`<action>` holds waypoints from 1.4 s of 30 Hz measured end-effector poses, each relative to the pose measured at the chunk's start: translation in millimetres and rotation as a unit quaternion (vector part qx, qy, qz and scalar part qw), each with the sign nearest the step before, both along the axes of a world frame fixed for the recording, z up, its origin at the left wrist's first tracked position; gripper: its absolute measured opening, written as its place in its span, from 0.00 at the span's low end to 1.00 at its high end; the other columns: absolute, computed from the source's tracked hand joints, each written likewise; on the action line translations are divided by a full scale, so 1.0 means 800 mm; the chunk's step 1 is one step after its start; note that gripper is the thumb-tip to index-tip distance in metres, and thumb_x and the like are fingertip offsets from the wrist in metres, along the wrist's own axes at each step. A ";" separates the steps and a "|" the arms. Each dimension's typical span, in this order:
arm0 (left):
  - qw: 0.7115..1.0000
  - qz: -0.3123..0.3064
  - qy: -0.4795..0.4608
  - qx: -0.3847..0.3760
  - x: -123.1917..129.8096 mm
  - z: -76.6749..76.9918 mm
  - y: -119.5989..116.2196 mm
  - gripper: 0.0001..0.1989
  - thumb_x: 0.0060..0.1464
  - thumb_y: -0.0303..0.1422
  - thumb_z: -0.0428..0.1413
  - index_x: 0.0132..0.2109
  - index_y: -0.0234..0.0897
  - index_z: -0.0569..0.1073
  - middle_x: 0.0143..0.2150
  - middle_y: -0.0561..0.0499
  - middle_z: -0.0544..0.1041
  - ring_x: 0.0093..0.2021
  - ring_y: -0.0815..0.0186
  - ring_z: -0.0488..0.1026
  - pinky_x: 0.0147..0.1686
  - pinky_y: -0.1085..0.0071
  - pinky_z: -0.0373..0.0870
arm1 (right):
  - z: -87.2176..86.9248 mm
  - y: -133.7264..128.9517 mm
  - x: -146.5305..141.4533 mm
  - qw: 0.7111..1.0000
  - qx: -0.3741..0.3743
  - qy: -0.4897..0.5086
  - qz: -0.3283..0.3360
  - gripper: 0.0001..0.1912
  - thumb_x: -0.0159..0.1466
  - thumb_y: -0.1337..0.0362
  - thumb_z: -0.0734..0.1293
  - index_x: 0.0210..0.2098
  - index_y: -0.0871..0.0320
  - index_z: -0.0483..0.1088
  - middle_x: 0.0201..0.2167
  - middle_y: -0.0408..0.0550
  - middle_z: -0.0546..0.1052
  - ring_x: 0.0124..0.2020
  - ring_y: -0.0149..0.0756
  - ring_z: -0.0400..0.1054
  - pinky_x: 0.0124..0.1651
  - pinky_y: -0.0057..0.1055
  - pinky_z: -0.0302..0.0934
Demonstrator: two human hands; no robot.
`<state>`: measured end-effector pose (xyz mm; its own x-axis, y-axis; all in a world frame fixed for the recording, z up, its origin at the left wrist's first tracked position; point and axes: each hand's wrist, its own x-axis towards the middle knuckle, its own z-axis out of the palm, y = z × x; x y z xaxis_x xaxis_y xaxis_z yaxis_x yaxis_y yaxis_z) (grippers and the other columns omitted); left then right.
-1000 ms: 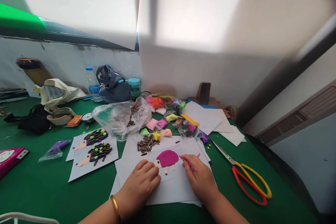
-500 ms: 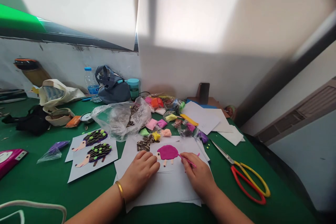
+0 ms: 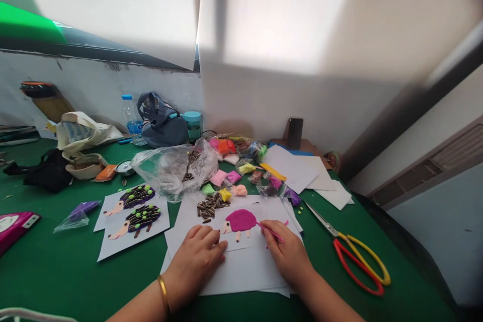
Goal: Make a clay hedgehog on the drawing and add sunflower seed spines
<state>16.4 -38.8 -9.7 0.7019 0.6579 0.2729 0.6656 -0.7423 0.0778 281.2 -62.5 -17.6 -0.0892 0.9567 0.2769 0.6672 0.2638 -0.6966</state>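
Note:
A magenta clay hedgehog (image 3: 241, 220) with a pale face and small legs lies on a white card on top of stacked white paper (image 3: 234, 274). My right hand (image 3: 285, 249) pinches a thin pink clay modelling tool (image 3: 274, 234), whose tip meets the right end of the magenta body. To the left, my left hand (image 3: 199, 256) rests on the paper by the card's edge, fingers bent loosely and thumb apart, with nothing seen in it. Striped sunflower seeds (image 3: 210, 207) form a pile just beyond it, beside a yellow clay star (image 3: 225, 194).
Two seed-covered hedgehog cards (image 3: 132, 241) lie at left. Scissors (image 3: 349, 246) with red and yellow handles lie open at right. Behind are a clear plastic bag (image 3: 169, 171) of seeds, several clay packets (image 3: 219, 177) and white sheets (image 3: 294, 171). A phone (image 3: 295, 133) leans on the wall.
My left hand has slid back toward me and left, off the hedgehog's face, uncovering the face and more seeds. My right hand keeps the tool at the body's right edge.

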 end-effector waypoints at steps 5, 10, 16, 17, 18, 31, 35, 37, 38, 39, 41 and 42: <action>1.000 -0.013 -0.003 0.023 -0.002 -0.003 -0.006 0.07 0.60 0.31 0.57 0.46 0.43 0.73 0.40 0.50 0.72 0.41 0.58 0.65 0.43 0.60 0.57 | 0.000 -0.002 -0.001 1.000 0.013 -0.010 -0.004 0.14 0.71 0.60 0.56 0.49 0.53 0.71 0.44 0.48 0.77 0.45 0.39 0.73 0.46 0.34 0.68; 0.999 -0.012 -0.029 0.005 0.000 -0.004 0.000 0.06 0.61 0.25 0.53 0.38 0.41 0.73 0.39 0.51 0.73 0.40 0.61 0.66 0.42 0.62 0.58 | -0.001 -0.002 -0.001 1.000 0.011 -0.005 -0.001 0.14 0.71 0.61 0.57 0.49 0.53 0.71 0.45 0.48 0.77 0.46 0.40 0.72 0.47 0.35 0.68; 0.998 -0.037 -0.041 -0.004 0.002 -0.005 0.003 0.08 0.62 0.25 0.51 0.34 0.38 0.69 0.38 0.51 0.73 0.38 0.63 0.65 0.42 0.63 0.58 | 0.001 -0.004 -0.003 1.000 0.004 -0.002 -0.009 0.14 0.71 0.60 0.56 0.49 0.53 0.71 0.45 0.48 0.77 0.45 0.39 0.72 0.46 0.35 0.68; 0.998 -0.050 -0.037 0.002 0.002 -0.005 0.003 0.08 0.62 0.24 0.51 0.34 0.38 0.69 0.37 0.51 0.73 0.38 0.63 0.65 0.42 0.63 0.58 | 0.001 -0.004 -0.003 1.000 0.004 -0.003 -0.008 0.14 0.71 0.60 0.56 0.49 0.53 0.71 0.45 0.48 0.77 0.45 0.39 0.72 0.46 0.34 0.68; 0.997 -0.063 -0.033 0.008 0.002 -0.005 0.003 0.08 0.62 0.24 0.50 0.34 0.38 0.68 0.36 0.51 0.73 0.37 0.63 0.65 0.42 0.63 0.58 | 0.000 -0.004 -0.003 1.000 0.004 -0.004 -0.007 0.14 0.71 0.60 0.56 0.49 0.53 0.71 0.45 0.48 0.77 0.46 0.39 0.72 0.47 0.34 0.68; 0.993 -0.041 -0.106 0.003 0.016 0.006 0.002 0.12 0.63 0.23 0.50 0.50 0.41 0.71 0.38 0.50 0.77 0.38 0.61 0.69 0.41 0.63 0.59 | 0.002 -0.004 -0.004 1.000 0.012 0.003 -0.005 0.15 0.71 0.60 0.57 0.48 0.54 0.72 0.44 0.50 0.78 0.46 0.40 0.73 0.48 0.35 0.68; 0.994 0.015 -0.105 -0.010 0.030 0.000 0.009 0.15 0.60 0.21 0.51 0.50 0.41 0.71 0.37 0.51 0.77 0.37 0.61 0.70 0.39 0.64 0.60 | 0.002 -0.004 -0.005 1.000 0.024 0.005 -0.002 0.15 0.71 0.60 0.57 0.48 0.54 0.72 0.44 0.50 0.78 0.45 0.40 0.73 0.48 0.35 0.69; 0.995 0.035 -0.091 -0.006 0.035 -0.004 0.012 0.16 0.58 0.20 0.53 0.50 0.41 0.71 0.36 0.51 0.78 0.37 0.61 0.71 0.37 0.64 0.60 | 0.003 -0.004 -0.005 0.999 0.031 0.003 -0.002 0.15 0.71 0.60 0.57 0.48 0.54 0.73 0.43 0.50 0.78 0.45 0.40 0.73 0.47 0.35 0.69; 0.996 0.038 -0.084 -0.002 0.036 -0.005 0.012 0.16 0.57 0.21 0.54 0.50 0.41 0.71 0.35 0.51 0.78 0.36 0.61 0.71 0.37 0.64 0.60 | 0.003 -0.004 -0.005 0.999 0.035 0.003 -0.002 0.15 0.71 0.60 0.57 0.48 0.55 0.73 0.43 0.51 0.78 0.45 0.40 0.73 0.47 0.35 0.70; 0.996 0.039 -0.074 0.001 0.037 -0.005 0.012 0.16 0.56 0.21 0.55 0.50 0.41 0.71 0.34 0.52 0.78 0.36 0.60 0.71 0.37 0.64 0.60 | 0.003 -0.004 -0.005 0.999 0.036 0.002 -0.001 0.15 0.71 0.60 0.57 0.48 0.55 0.73 0.43 0.51 0.78 0.45 0.41 0.73 0.47 0.35 0.70; 0.998 0.044 -0.054 -0.002 0.036 -0.004 0.010 0.15 0.55 0.23 0.57 0.49 0.42 0.72 0.34 0.53 0.78 0.36 0.60 0.71 0.36 0.63 0.59 | 0.004 -0.004 -0.005 0.999 0.033 0.005 0.000 0.15 0.71 0.60 0.57 0.48 0.55 0.73 0.43 0.51 0.78 0.45 0.41 0.73 0.47 0.36 0.69; 0.998 0.050 -0.046 -0.008 0.035 -0.003 0.008 0.15 0.55 0.24 0.59 0.48 0.42 0.72 0.34 0.53 0.78 0.36 0.60 0.71 0.36 0.63 0.59 | 0.003 -0.004 -0.005 1.000 0.031 0.006 0.001 0.15 0.71 0.60 0.57 0.48 0.55 0.73 0.43 0.51 0.78 0.45 0.41 0.73 0.48 0.36 0.69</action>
<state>44.0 -32.3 -11.9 0.6053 0.7282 0.3214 0.7256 -0.6708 0.1534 277.3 -65.6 -15.0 -0.0880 0.9377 0.3360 0.6578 0.3080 -0.6873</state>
